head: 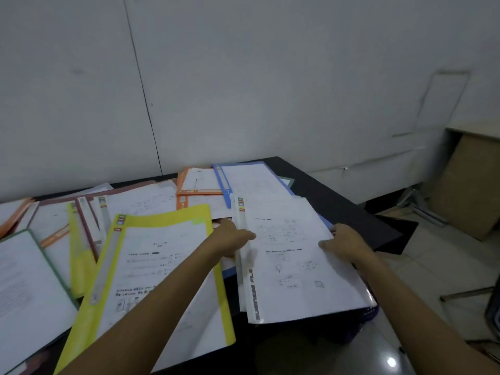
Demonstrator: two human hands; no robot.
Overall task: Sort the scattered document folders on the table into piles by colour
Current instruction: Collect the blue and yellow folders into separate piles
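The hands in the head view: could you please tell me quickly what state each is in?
Left hand: grips the white folder at its spine edge.
Right hand: grips the same folder's right edge.

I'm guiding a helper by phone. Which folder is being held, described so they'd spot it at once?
Look to the right end of the black table, beside the big yellow folder. The left hand and right hand grip the white folder there. Unlike its coloured neighbours, its spine is white.

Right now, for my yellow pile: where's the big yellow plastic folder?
Head view: the big yellow plastic folder lies left of centre on the black table, beside the white-spined clear folder held by the left hand and right hand.
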